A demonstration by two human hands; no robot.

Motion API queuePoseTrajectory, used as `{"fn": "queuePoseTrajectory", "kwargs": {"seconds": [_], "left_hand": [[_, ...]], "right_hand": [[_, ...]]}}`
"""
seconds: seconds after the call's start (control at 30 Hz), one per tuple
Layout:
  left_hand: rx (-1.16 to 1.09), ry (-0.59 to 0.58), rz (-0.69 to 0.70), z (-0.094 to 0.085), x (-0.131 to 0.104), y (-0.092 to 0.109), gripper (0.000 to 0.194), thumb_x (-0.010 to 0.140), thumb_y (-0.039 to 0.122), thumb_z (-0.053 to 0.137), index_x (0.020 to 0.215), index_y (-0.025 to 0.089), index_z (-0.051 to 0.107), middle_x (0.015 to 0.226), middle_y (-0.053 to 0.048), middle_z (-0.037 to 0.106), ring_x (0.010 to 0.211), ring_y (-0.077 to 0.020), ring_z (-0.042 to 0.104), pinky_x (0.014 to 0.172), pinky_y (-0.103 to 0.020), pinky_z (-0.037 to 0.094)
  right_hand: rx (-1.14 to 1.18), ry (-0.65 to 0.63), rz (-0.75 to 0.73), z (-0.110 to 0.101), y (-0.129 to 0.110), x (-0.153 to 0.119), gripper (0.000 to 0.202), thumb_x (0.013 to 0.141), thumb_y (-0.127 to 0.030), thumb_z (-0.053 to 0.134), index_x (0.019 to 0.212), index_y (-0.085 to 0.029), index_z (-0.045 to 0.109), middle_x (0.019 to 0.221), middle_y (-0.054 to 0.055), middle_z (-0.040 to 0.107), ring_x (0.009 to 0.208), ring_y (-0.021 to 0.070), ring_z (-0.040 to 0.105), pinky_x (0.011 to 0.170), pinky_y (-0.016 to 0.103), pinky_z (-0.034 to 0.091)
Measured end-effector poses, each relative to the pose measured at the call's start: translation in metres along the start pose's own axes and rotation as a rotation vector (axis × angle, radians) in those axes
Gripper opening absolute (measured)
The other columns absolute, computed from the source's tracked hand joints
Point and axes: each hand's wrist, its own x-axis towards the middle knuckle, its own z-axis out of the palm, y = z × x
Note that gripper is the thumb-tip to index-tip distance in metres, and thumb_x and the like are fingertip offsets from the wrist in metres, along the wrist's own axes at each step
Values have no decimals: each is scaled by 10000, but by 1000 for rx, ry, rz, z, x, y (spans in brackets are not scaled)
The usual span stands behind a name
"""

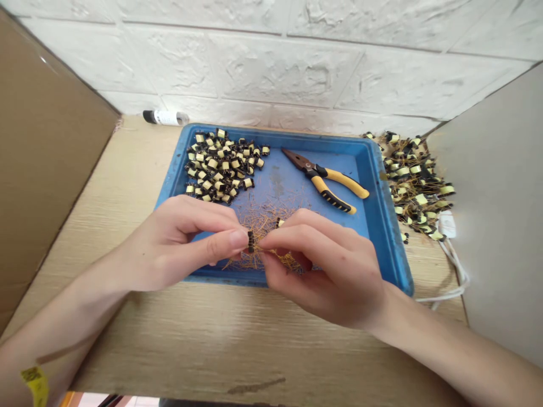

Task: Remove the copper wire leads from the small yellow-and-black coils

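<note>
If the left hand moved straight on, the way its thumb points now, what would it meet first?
Probably the right hand, whose fingertips sit just beyond the part that the left hand holds; exact depth is hard to judge here.

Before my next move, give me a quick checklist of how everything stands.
1. Left hand holding a transformer: ok, black base visible.
2. Right hand gripping a wire: cannot tell, contact unclear.
3. Pliers set down: ok, lying in the blue tray.
4. Transformer pile inside the tray separate from the wired pile: ok, tray wall between.
5. Tray floor free of wire scraps: not ok, scattered strands.
</note>
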Motion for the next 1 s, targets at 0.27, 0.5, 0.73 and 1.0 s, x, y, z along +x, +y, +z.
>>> {"fn": "queuePoseTrajectory", "kwargs": {"seconds": [0.27,0.5,0.73,1.0], "left_hand": [[-13,2,-12,1,0,0,345,989,172,584,648,181,636,601,43,615,545,-75,557,524,-163,425],[-20,-16,-24,1,-1,-1,297,980,147,578,694,185,650,628,45,609,567,-78,553,530,-166,426],[-26,-19,-24,0,-1,0,309,984,154,575,682,186,633,632,48,607,573,-73,552,539,-163,424],[-23,-13,-47,1,-2,0,322,979,166,573,662,177,631,634,40,618,573,-81,559,536,-168,431]], "right_hand": [[2,-27,-11,-1,0,0,135,886,-86,637,952,-204,644,820,-30,695,638,59,603,520,187,477],[12,-19,-4,-1,-1,1,128,887,-57,641,905,-184,649,772,-38,673,580,43,534,498,187,430],[24,-20,2,-1,-1,0,139,899,-49,622,912,-184,652,784,-31,672,583,46,532,507,187,439],[21,-2,-13,2,0,2,134,896,-40,626,913,-168,664,788,-26,675,580,39,524,504,183,425]]}}
